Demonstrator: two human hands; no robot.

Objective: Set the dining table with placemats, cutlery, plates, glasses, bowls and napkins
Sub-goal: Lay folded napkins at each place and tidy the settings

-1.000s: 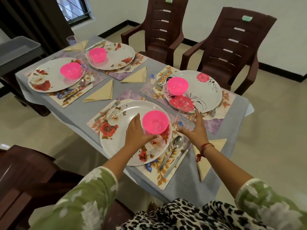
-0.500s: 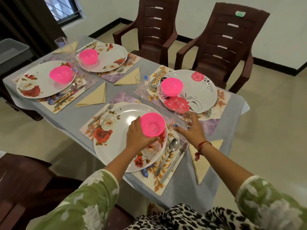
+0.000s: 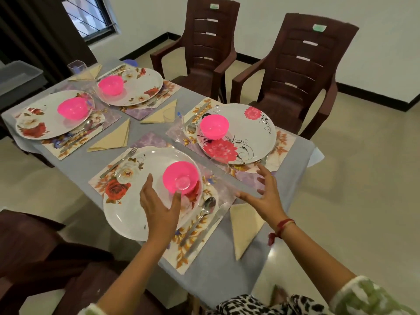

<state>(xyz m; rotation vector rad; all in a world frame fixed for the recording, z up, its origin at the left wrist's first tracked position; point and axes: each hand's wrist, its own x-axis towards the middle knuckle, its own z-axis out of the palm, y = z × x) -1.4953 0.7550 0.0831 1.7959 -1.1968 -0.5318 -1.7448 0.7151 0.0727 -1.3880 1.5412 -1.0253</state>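
The left hand (image 3: 159,206) hovers over the near plate (image 3: 127,201), fingers loose and spread, gripping nothing. Its thumb tip sits just beside the near edge of the pink bowl (image 3: 180,177), which stands on the right part of that plate; whether the two touch cannot be told. The right hand (image 3: 266,194) is splayed wide and holds nothing, above the right end of the floral placemat (image 3: 181,251) under the plate. A spoon (image 3: 208,206) and knife (image 3: 211,226) lie on the placemat right of the plate, a fork (image 3: 120,161) to its left. A folded napkin (image 3: 245,226) lies on the grey-clothed counter (image 3: 216,276), just right of the placemat. Three other settings with plates and pink bowls fill the far and left parts of the counter.
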